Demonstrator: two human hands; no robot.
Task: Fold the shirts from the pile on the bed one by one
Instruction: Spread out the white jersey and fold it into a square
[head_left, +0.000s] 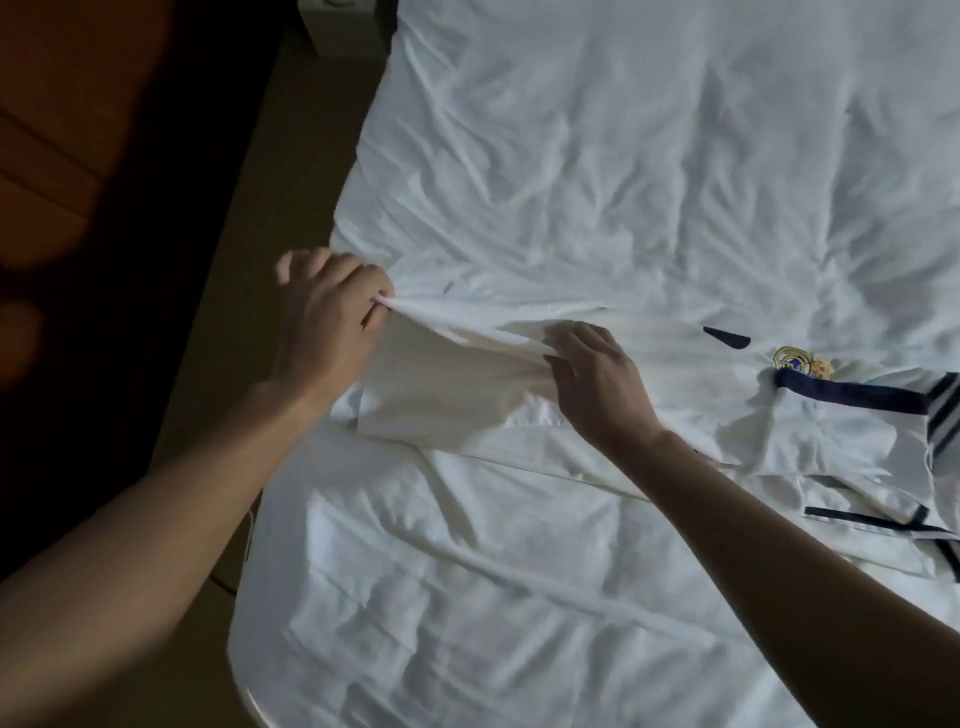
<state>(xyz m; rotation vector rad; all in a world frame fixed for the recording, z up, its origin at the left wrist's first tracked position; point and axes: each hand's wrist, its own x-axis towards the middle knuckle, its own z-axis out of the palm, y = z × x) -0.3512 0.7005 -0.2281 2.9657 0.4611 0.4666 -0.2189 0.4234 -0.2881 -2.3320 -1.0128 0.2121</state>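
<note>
**A:** Where was the shirt?

**B:** The white shirt (696, 384) lay spread across the near part of the bed (623, 156). It ran left to right, with one end close to the bed's left edge and the collar end off to the right.

**A:** Any markings on it?

**B:** A gold and blue crest (802, 361) sat on the chest, with a navy collar band (852, 392) just below it. There was navy-and-white striped trim (943, 415) at the right border of the view.

**A:** And the hands?

**B:** The left hand (332, 312) had its fingers curled and pinched the shirt's edge at the left end, holding it up off the sheet. The right hand (597, 379) pinched the same raised edge further along, thumb and fingertips closed on the cloth. Between them the fabric was drawn into a taut ridge, and a shaded layer of the shirt showed underneath.

**A:** What lay around it?

**B:** Wrinkled white bedding lay above and below the shirt, and both bare forearms reached in from the bottom of the view. A tan floor (291, 171) ran along the bed's left side, with dark wooden furniture (62, 130) beyond it. A pale box (337, 26) stood at the top edge near the bed, though I could not tell what it was
</note>
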